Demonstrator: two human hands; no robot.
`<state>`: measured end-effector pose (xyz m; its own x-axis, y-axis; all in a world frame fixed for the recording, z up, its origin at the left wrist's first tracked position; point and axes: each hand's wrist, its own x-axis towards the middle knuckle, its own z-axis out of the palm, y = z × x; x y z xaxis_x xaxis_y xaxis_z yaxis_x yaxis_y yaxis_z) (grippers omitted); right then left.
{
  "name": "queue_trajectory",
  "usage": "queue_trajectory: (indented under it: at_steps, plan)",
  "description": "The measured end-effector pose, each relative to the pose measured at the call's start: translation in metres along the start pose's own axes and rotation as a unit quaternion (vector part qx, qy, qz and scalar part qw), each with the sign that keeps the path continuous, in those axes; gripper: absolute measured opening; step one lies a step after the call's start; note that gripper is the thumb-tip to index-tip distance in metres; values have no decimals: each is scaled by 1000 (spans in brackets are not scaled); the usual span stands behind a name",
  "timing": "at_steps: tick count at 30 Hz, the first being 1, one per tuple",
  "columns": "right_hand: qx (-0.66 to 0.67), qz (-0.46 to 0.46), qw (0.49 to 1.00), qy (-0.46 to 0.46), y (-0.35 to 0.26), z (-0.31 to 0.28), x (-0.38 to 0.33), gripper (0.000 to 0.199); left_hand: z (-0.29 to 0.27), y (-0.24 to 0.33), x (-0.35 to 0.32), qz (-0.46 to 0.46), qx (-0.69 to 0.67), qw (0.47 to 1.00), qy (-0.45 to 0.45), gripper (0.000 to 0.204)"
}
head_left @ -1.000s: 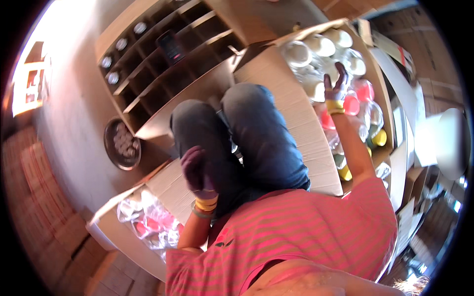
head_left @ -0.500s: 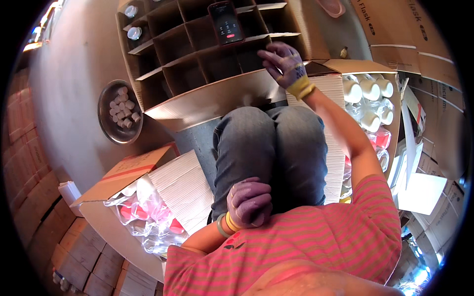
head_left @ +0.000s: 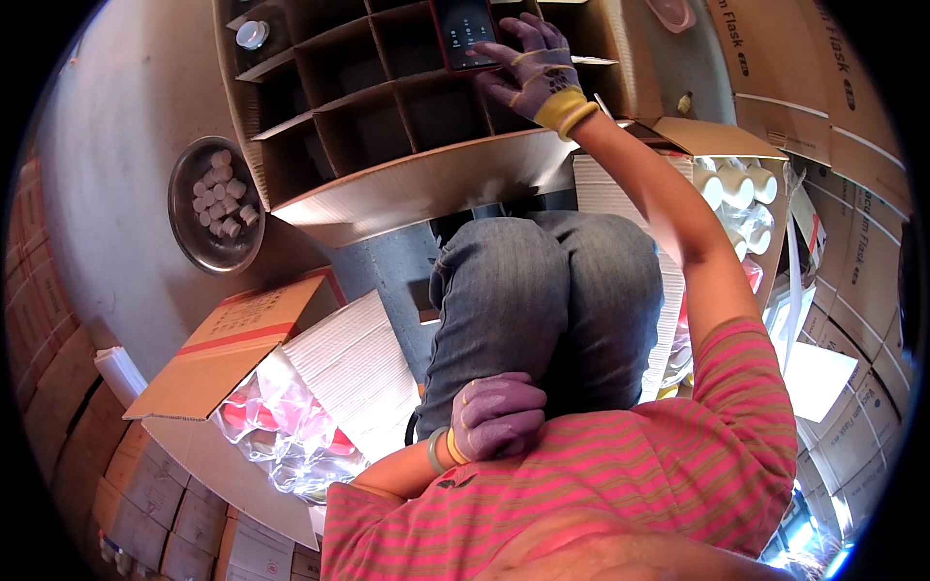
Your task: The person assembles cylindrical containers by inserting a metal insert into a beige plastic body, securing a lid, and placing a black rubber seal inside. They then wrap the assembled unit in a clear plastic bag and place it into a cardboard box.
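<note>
My right hand (head_left: 538, 73), in a purple and yellow work glove, reaches over the divided cardboard box (head_left: 407, 189). Its fingers are apart, and one touches the lit screen of the phone (head_left: 463, 34). The phone lies across the box's dividers near the far edge. My left hand (head_left: 497, 416), gloved alike, rests against my lap and shirt with its fingers curled into a fist. Nothing shows in that fist, though its palm is hidden. A clear bottle or jar with a silvery top (head_left: 252, 36) stands in a left compartment; the nearer compartments look bare.
A metal bowl (head_left: 184, 218) of small pale stoppers stands left of the box. Open cartons flank my knees: plastic-wrapped red and white items (head_left: 281, 426) at left, white-topped wrapped containers (head_left: 736, 184) at right. Stacked cartons (head_left: 852, 232) line the right side. A pink container (head_left: 673, 14) is at the far right.
My right hand has moved up and left onto the phone, and a finger now meets its screen. My left hand stays curled on my lap. The whole view has shifted slightly.
</note>
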<state>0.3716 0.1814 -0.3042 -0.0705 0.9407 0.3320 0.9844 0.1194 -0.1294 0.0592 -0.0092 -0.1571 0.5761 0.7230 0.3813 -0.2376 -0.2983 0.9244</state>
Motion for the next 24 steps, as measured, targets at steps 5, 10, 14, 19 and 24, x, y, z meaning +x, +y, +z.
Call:
queue_trajectory:
  at_steps: [5, 10, 14, 19, 24]
  plan:
    - [39, 124, 991, -3, 27, -17, -52, 48, 5, 7, 6, 4, 19, 1000, 17, 14]
    - [39, 189, 979, 63, 43, -71, -134, 43, 9, 11, 3, 10, 60, 998, 10, 13]
    - [19, 198, 975, 95, 48, -122, -209, 47, 16, 15, -2, 6, 82, 997, 12, 18]
    - [130, 421, 862, 250, 84, -142, -331, 47, 29, 22, -1, 15, 114, 993, 21, 27]
    - [249, 725, 520, 378, 139, -140, -456, 38, 33, 32, 1, 17, 171, 985, -8, 27]
